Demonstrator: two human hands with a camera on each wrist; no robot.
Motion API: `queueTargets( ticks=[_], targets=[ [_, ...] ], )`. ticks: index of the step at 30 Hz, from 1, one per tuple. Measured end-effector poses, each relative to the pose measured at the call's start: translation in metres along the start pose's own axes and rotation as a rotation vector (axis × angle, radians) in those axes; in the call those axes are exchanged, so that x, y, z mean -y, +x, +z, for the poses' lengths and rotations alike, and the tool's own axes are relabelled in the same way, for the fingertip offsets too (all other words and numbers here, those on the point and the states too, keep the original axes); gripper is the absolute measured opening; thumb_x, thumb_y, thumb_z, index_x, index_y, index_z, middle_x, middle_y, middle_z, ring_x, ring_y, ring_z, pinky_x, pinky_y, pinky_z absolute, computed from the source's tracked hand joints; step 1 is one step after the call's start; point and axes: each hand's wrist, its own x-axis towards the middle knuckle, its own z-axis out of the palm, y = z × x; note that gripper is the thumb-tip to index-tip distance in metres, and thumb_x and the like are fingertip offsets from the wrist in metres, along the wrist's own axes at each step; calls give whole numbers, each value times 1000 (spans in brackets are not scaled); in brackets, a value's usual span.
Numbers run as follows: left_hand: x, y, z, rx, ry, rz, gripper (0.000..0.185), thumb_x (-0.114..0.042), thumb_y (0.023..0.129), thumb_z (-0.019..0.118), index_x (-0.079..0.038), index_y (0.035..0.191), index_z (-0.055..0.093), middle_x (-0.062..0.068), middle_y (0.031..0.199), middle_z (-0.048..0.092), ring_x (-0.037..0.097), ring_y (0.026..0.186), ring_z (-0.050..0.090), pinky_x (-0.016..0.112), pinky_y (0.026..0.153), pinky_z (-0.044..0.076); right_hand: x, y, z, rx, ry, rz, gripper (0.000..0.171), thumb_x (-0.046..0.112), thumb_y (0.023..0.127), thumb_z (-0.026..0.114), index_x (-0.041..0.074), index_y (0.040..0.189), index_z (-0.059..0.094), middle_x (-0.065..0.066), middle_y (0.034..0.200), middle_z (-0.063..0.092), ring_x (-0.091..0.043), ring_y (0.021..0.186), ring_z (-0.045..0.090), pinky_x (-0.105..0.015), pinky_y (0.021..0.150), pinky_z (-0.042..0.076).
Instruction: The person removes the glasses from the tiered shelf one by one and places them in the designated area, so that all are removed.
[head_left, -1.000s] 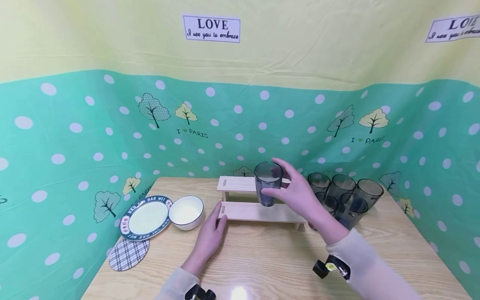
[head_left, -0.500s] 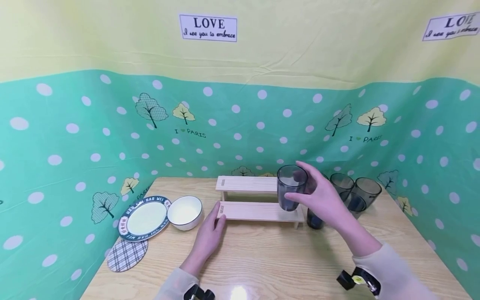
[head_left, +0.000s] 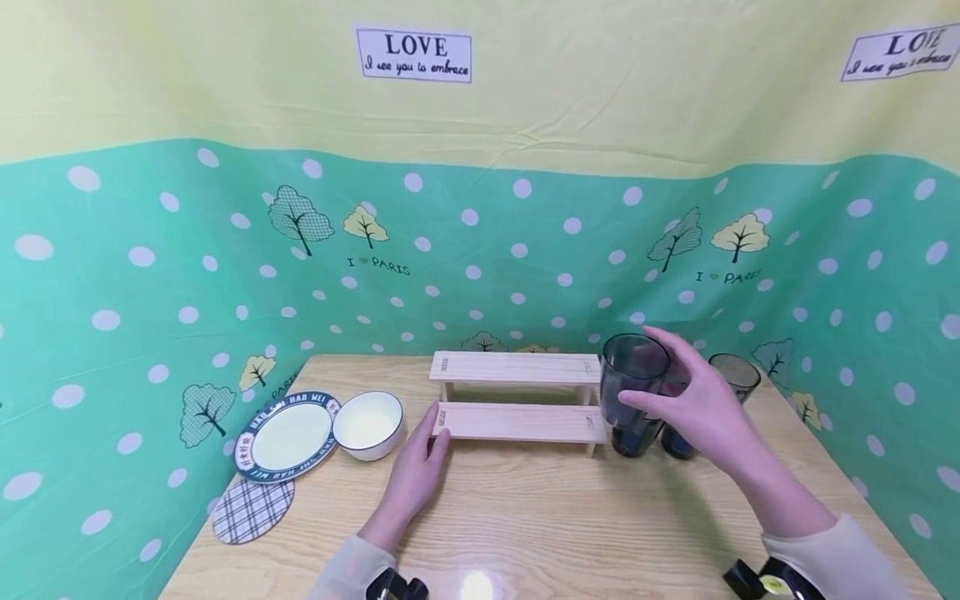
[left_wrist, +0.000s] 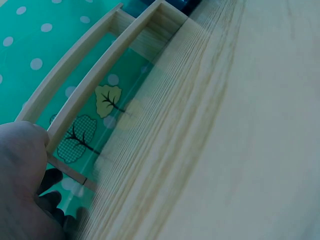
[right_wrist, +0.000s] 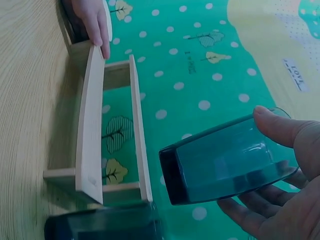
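Observation:
A two-tier wooden rack (head_left: 517, 423) stands mid-table with bare tiers. My left hand (head_left: 416, 471) grips the left end of its lower tier; in the left wrist view the thumb (left_wrist: 22, 150) lies at the end of the board, fingers curled below. My right hand (head_left: 708, 412) holds a smoky dark drinking glass (head_left: 621, 379) upright just right of the rack, raised in front of other glasses. The right wrist view shows this glass (right_wrist: 220, 160) between thumb and fingers near its rim, with another glass (right_wrist: 105, 222) below.
Several matching glasses stand at the right, mostly hidden by my right hand; one glass (head_left: 738, 371) shows behind it. At the left are a white bowl (head_left: 369, 427), a blue-rimmed plate (head_left: 247, 450) and a checked coaster (head_left: 255, 510). A green patterned cloth (head_left: 525, 275) encloses the table.
My right hand has carried the glass rightward, from over the rack to beyond its right end, in front of the other glasses. The left hand has stayed on the rack.

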Motion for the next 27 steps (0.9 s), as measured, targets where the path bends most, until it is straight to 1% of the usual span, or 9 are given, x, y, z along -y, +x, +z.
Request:
queueTargets(
  ticks=[3, 8, 9, 13, 14, 17, 20, 22, 27],
  targets=[
    [0, 0, 0, 0, 2, -3, 63, -32, 120, 52, -9, 175, 31, 15, 175, 38, 37, 161, 35, 57, 132, 28, -4, -4, -7, -5, 4, 10, 107, 57, 88, 92, 37, 175, 32, -17, 166, 47, -41, 129, 60, -42, 89, 57],
    [1, 0, 0, 3, 8, -4, 64, -33, 120, 51, -10, 175, 30, 16, 176, 37, 37, 162, 35, 57, 132, 28, -10, -10, -16, -16, 65, 9, 105, 48, 92, 92, 33, 176, 31, -15, 158, 55, -38, 128, 64, -20, 85, 59],
    [1, 0, 0, 4, 9, -2, 64, -33, 120, 51, -10, 175, 31, 16, 176, 37, 37, 162, 35, 57, 132, 28, -12, -10, -18, -20, 74, 6, 104, 46, 92, 92, 32, 176, 31, -14, 157, 56, -33, 127, 65, -16, 85, 58],
    [2, 0, 0, 1, 13, 8, 64, -33, 119, 52, -9, 175, 31, 17, 175, 38, 38, 161, 35, 57, 132, 28, -20, -13, -25, -24, 88, 11, 105, 41, 94, 92, 29, 177, 29, -14, 152, 59, -8, 117, 66, -15, 84, 59],
    [2, 1, 0, 2, 13, 9, 64, -33, 119, 52, -9, 175, 31, 17, 175, 38, 38, 161, 35, 57, 132, 28, -22, -13, -26, -23, 82, 18, 105, 41, 94, 91, 29, 177, 28, -14, 152, 59, -7, 118, 66, -14, 84, 59],
    [3, 1, 0, 2, 12, 8, 64, -33, 119, 52, -9, 175, 31, 16, 175, 38, 38, 161, 35, 57, 132, 28, -28, -14, -32, -23, 67, 43, 107, 43, 94, 91, 29, 178, 25, -16, 156, 57, -22, 126, 67, -12, 81, 57],
    [3, 1, 0, 3, 9, 3, 64, -34, 119, 52, -10, 175, 31, 16, 175, 37, 37, 162, 35, 57, 133, 28, -32, -16, -37, -32, 64, 56, 108, 42, 95, 90, 29, 178, 23, -19, 160, 53, -44, 136, 59, -8, 81, 54],
    [3, 2, 0, 3, 7, 0, 64, -33, 119, 52, -10, 175, 31, 16, 175, 37, 37, 162, 35, 57, 133, 28, -35, -17, -41, -38, 62, 63, 108, 42, 95, 90, 28, 179, 22, -20, 162, 52, -45, 138, 57, -7, 81, 53],
    [1, 1, 0, 7, 6, -11, 64, -33, 119, 51, -9, 175, 31, 16, 176, 37, 37, 162, 35, 57, 133, 27, -44, -20, -53, -35, 58, 106, 108, 44, 96, 89, 37, 178, 19, -23, 170, 44, -49, 144, 52, -6, 81, 51]
  ],
)
